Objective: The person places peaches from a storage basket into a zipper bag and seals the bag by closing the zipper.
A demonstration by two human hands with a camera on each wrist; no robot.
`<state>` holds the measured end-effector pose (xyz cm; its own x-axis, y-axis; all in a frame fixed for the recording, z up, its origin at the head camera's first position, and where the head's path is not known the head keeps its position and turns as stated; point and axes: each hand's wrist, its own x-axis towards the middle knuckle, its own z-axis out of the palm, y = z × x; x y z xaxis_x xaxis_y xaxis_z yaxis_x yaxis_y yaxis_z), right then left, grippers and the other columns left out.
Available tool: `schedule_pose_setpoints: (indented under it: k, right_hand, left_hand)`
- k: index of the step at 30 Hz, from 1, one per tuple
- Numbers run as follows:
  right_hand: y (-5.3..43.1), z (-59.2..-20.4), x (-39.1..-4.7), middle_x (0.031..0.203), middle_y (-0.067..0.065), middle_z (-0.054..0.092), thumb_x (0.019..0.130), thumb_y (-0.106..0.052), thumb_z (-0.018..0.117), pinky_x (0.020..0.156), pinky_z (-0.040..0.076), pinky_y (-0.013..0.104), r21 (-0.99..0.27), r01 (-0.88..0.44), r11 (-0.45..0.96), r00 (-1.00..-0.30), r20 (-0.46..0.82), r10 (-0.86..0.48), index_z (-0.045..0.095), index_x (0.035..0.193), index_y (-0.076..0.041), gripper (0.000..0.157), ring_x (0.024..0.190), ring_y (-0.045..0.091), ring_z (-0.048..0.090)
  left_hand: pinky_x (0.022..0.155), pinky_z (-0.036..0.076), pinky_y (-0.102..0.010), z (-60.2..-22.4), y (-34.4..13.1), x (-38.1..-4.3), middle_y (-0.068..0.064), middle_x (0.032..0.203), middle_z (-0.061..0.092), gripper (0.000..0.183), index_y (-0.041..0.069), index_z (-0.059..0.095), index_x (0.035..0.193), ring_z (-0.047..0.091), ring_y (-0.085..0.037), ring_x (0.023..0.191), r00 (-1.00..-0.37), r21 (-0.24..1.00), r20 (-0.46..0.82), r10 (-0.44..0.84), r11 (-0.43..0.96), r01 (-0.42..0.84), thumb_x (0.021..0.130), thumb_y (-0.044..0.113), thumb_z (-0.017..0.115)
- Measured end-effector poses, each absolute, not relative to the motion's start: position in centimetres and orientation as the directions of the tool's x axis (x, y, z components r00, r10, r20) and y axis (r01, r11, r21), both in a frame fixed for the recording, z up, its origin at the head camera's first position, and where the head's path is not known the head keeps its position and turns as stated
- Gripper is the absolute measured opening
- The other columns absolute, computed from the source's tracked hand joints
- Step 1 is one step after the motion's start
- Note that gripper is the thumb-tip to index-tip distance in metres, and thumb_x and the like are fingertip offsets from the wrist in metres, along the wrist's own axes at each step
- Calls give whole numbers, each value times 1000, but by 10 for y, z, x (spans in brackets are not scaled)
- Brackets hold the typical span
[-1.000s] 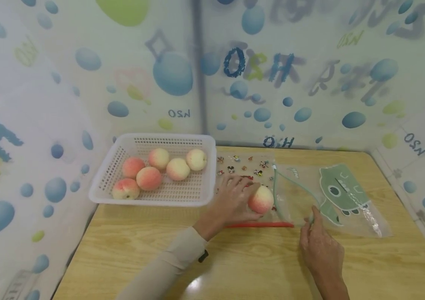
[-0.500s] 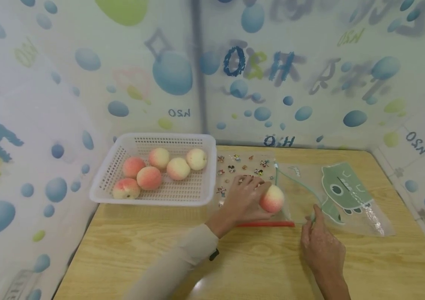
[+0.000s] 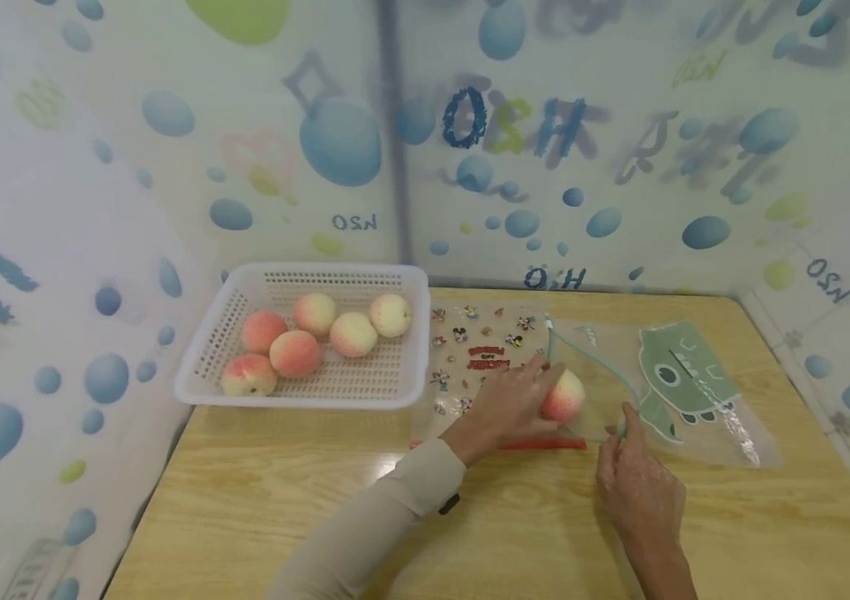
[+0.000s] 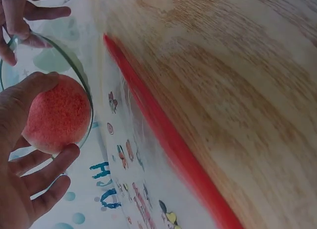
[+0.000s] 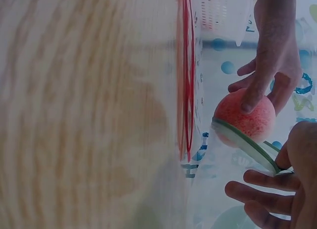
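Note:
My left hand (image 3: 509, 406) grips a pink and cream peach (image 3: 565, 397), thumb on one side and fingers on the other. In the left wrist view the peach (image 4: 59, 114) sits at the open mouth of a clear zip bag, framed by its green rim (image 4: 74, 66). My right hand (image 3: 638, 479) pinches that green rim (image 5: 247, 142) between thumb and index finger, holding the mouth apart. The bag's body, printed with a green dinosaur (image 3: 687, 375), lies flat to the right. How far the peach is inside the mouth is hard to tell.
A white perforated basket (image 3: 188, 392) with several peaches (image 3: 296, 354) stands at the left. Under my left hand lies another clear bag (image 3: 462, 358) with cartoon prints and a red zip edge (image 3: 545, 444). A patterned curtain (image 3: 267, 125) hangs along the table's back and sides.
My left hand has carried the peach rightward, from over the cartoon-printed bag to the green-rimmed mouth. My right hand stays in place, pinching the rim.

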<state>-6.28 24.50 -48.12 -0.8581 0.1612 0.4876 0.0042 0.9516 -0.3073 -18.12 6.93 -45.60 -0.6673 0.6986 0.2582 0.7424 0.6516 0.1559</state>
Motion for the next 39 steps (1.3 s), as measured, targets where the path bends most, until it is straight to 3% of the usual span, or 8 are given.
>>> schedule_pose_setpoints:
  k: [3, 7, 11, 15, 21, 28, 34, 39]
  right_hand:
    - [244, -481, -63, 73, 20, 70, 99, -11, 51, 31, 27, 34, -307, -6, 952, -856, 493, 153, 47, 142, 3, 45, 36, 13, 31]
    - [242, -481, -63, 79, 21, 72, 100, -11, 51, 31, 27, 35, -309, 4, 951, -862, 481, 160, 47, 142, 3, 45, 36, 14, 31]
    - [240, -480, -63, 52, 11, 54, 100, -12, 51, 32, 25, 35, -307, 17, 952, -869, 465, 166, 46, 143, 3, 46, 36, 14, 30]
    - [241, -480, -64, 43, 2, 37, 97, -12, 51, 31, 24, 34, -292, -5, 956, -848, 509, 151, 48, 141, 4, 47, 34, 15, 29]
    - [244, -479, -64, 40, 8, 41, 96, -13, 50, 28, 24, 35, -280, -25, 960, -805, 575, 147, 51, 139, 5, 46, 31, 16, 29]
    - [245, -475, -63, 43, 4, 42, 98, -12, 51, 30, 23, 35, -339, 25, 940, -833, 513, 207, 48, 142, 2, 46, 33, 15, 29]
    - [245, -471, -63, 62, 16, 64, 100, -13, 51, 31, 25, 38, -379, 34, 925, -825, 512, 240, 47, 145, 0, 48, 33, 17, 33]
    - [243, -468, -63, 70, 19, 70, 101, -14, 50, 31, 25, 37, -393, 46, 918, -838, 486, 249, 44, 149, -2, 49, 33, 14, 33]
  left_hand:
    - [81, 55, -24, -457, 70, -182, -4, 125, 58, 70, 13, 55, 143, 65, -13, 99, -653, 170, 266, 709, 632, 756, 87, 49, 76]
    - [92, 51, -21, -460, 73, -181, -7, 136, 54, 64, 10, 50, 146, 61, -15, 113, -627, 215, 265, 733, 589, 779, 93, 39, 73]
    - [99, 43, -17, -460, 74, -178, -11, 144, 48, 56, 5, 48, 147, 56, -16, 122, -581, 326, 305, 754, 491, 808, 99, 26, 66]
    - [100, 39, -13, -454, 69, -177, -10, 142, 52, 46, 3, 53, 142, 54, -13, 123, -511, 330, 345, 787, 408, 851, 102, 23, 61]
    - [97, 39, -11, -445, 53, -179, -1, 130, 60, 32, 8, 64, 129, 57, -6, 111, -486, 277, 329, 809, 410, 869, 100, 22, 62]
    - [91, 45, -13, -436, 37, -180, 0, 123, 64, 29, 11, 67, 126, 60, -6, 105, -496, 243, 326, 805, 436, 867, 100, 23, 64]
    - [89, 48, -17, -425, 20, -178, 0, 120, 66, 27, 11, 69, 123, 63, -8, 101, -487, 209, 354, 798, 440, 873, 101, 24, 63]
    - [86, 51, -20, -420, 5, -179, -2, 119, 67, 23, 11, 70, 119, 65, -12, 99, -491, 190, 384, 782, 454, 871, 100, 21, 63]
